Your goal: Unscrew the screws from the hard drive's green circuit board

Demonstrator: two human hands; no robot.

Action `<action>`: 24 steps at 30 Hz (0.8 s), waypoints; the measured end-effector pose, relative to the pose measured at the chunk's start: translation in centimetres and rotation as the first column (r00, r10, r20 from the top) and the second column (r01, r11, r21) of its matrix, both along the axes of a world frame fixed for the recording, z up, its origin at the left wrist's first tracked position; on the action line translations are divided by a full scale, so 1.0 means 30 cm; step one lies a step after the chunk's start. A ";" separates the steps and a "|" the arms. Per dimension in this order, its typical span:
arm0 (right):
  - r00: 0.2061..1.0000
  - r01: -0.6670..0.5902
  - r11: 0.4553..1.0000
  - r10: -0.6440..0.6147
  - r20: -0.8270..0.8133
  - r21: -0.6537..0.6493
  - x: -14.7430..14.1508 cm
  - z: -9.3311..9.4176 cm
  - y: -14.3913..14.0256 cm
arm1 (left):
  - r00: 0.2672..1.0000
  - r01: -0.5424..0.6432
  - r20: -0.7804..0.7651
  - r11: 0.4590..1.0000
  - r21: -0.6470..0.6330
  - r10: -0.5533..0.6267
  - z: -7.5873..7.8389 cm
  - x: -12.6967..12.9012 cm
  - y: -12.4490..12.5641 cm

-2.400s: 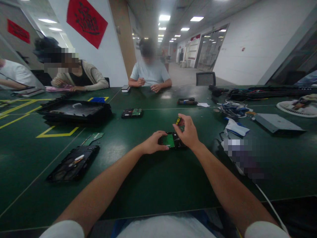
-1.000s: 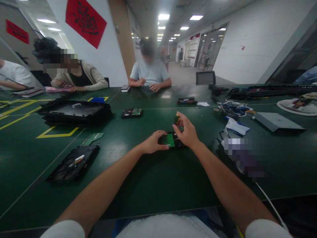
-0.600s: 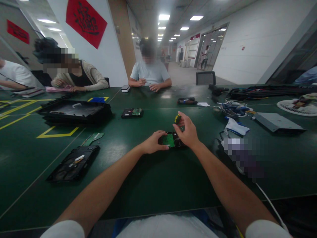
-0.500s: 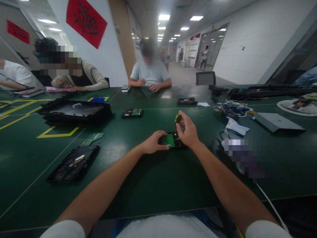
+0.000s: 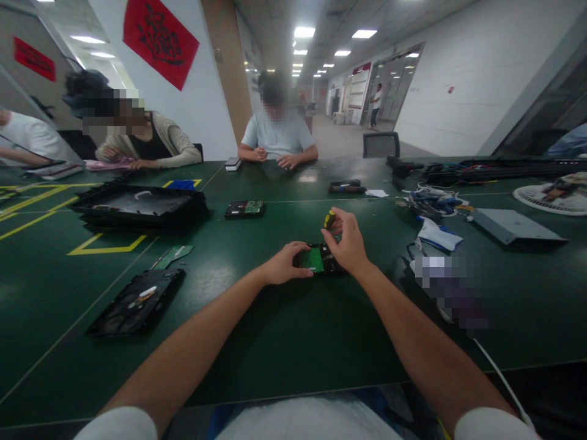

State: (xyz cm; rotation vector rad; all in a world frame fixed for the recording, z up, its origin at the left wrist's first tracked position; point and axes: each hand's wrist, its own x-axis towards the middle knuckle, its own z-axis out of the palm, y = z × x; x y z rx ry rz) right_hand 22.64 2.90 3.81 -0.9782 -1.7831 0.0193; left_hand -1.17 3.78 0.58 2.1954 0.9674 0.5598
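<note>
A small black drive with a green circuit board [image 5: 316,259] was held flat on the green table [image 5: 284,342], near the middle, in front of the person.

Its left edge was gripped by the closed fingers of the left hand [image 5: 283,264]. A screwdriver with a yellow and black handle [image 5: 329,219] was pinched upright over the drive's right end by the right hand [image 5: 349,244]. A second drive [image 5: 244,209] was seen further away, and an opened black case [image 5: 136,302] well apart at the left.

The red banner [image 5: 160,40] at 11 o'clock carries black brush characters, too blurred to read.
</note>
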 end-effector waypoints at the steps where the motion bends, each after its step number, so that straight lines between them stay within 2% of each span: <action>1: 1.000 -0.001 1.000 0.001 0.000 0.003 0.001 -0.001 0.001 | 1.000 -0.001 -0.001 1.000 0.000 0.001 0.002 0.001 -0.002; 24: 1.000 0.003 1.000 -0.003 0.007 -0.009 -0.002 -0.001 -0.003 | 1.000 -0.001 -0.019 1.000 0.022 0.001 -0.007 0.002 0.002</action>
